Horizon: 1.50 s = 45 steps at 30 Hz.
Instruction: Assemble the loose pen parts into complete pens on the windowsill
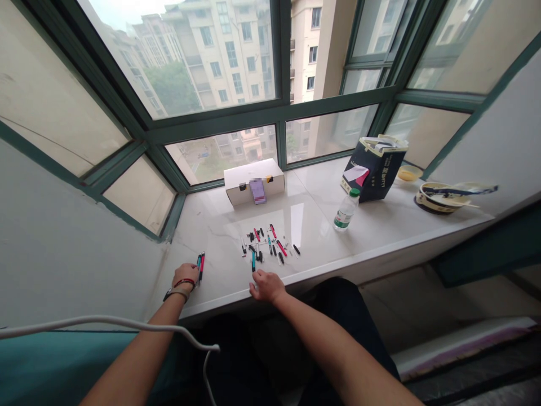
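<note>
My left hand (185,276) rests on the white sill, fingers closed around a few pens (200,264), one teal and one red, that stick up past the knuckles. A watch and a red band sit on that wrist. My right hand (266,285) lies near the sill's front edge, fingers curled, just below a teal pen (253,261); I cannot see anything in it. Beyond it lies a scatter of several small pens and pen parts (270,242), red, teal and black.
A white cardboard box (253,180) stands at the back by the window. A plastic water bottle (345,211) stands to the right, with a dark paper bag (374,167), a yellow bowl (409,173) and a round lidded tray (439,197) beyond. A white cable (127,324) crosses my left arm.
</note>
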Each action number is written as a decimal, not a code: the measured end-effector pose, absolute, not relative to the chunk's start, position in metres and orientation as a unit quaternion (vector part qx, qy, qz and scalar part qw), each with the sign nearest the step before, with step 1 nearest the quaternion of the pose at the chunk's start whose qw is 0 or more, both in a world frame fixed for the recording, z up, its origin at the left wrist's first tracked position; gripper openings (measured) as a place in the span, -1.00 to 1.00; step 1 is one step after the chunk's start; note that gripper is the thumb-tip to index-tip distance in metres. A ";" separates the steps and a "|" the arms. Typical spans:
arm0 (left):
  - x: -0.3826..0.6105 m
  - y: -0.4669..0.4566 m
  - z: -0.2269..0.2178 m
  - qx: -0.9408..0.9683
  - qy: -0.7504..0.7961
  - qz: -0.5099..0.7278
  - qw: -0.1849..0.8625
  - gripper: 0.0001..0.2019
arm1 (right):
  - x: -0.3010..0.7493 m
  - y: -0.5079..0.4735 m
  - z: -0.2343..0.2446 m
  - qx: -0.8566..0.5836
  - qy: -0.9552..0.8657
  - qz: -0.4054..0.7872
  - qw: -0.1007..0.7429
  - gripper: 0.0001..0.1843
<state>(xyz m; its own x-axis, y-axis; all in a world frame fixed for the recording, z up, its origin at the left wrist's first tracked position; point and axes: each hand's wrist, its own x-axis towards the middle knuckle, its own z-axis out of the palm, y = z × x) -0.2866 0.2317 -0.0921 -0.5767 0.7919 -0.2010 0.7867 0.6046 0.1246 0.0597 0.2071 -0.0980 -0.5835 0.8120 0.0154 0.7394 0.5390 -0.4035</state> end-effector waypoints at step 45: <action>-0.159 0.202 -0.080 0.592 0.768 0.215 0.116 -0.69 | 0.060 0.206 -0.099 -0.445 -0.871 0.176 0.111 -0.70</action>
<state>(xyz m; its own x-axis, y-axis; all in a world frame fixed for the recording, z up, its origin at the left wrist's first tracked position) -0.1588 0.2021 -0.0798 -0.2718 0.9592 0.0775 0.8597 0.2059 0.4675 0.0596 0.2064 -0.0988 -0.5787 0.8147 0.0367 0.7365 0.5415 -0.4054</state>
